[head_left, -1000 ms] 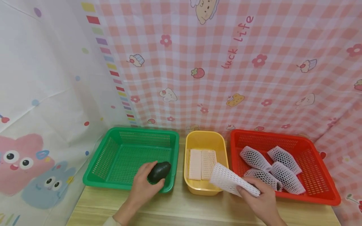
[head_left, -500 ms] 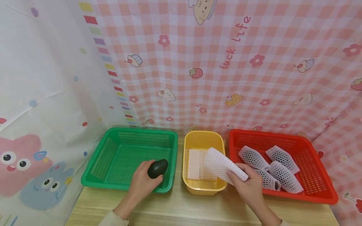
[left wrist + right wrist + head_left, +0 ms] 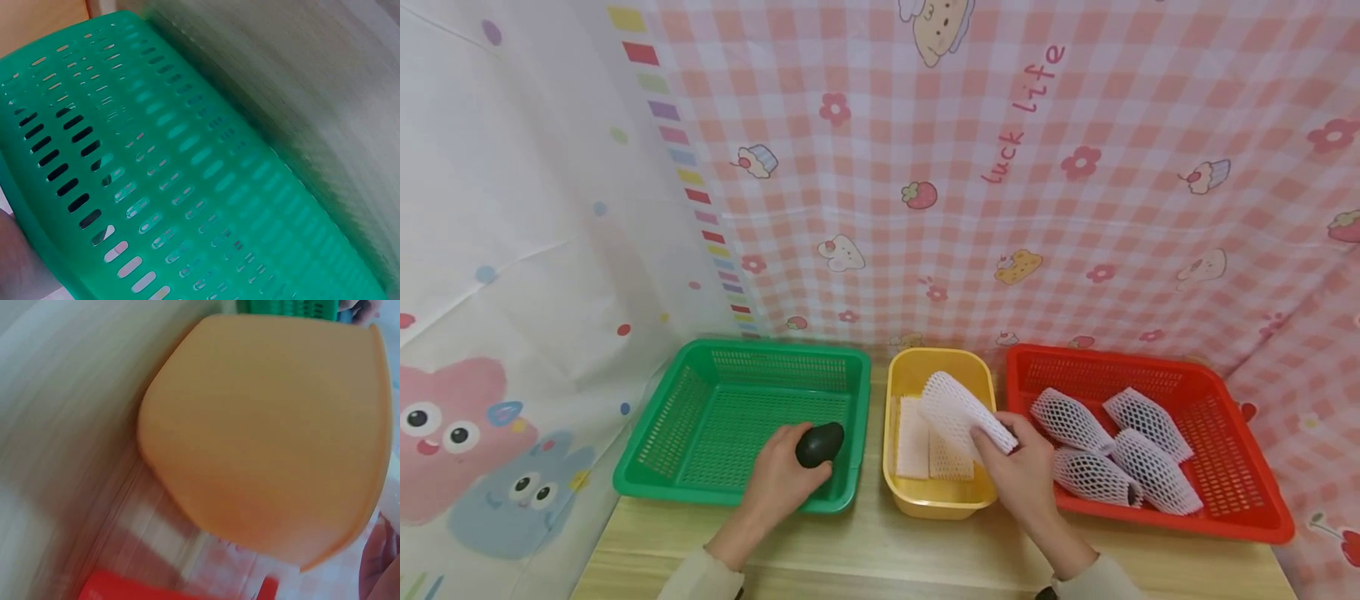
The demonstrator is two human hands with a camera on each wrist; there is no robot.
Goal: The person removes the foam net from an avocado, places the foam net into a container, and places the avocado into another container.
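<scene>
Gripping the dark fruit between curled fingers and thumb, the left hand holds it at the near right corner of the green basket; its height there cannot be told. The governing relation appears angular: the fruit's long axis slants away to the right, whereas the white net sleeve, pinched by the right hand over the yellow tub, points away to the left, well apart. The left hand is nearer the fruit. Farther right, the red basket holds four netted pieces.
</scene>
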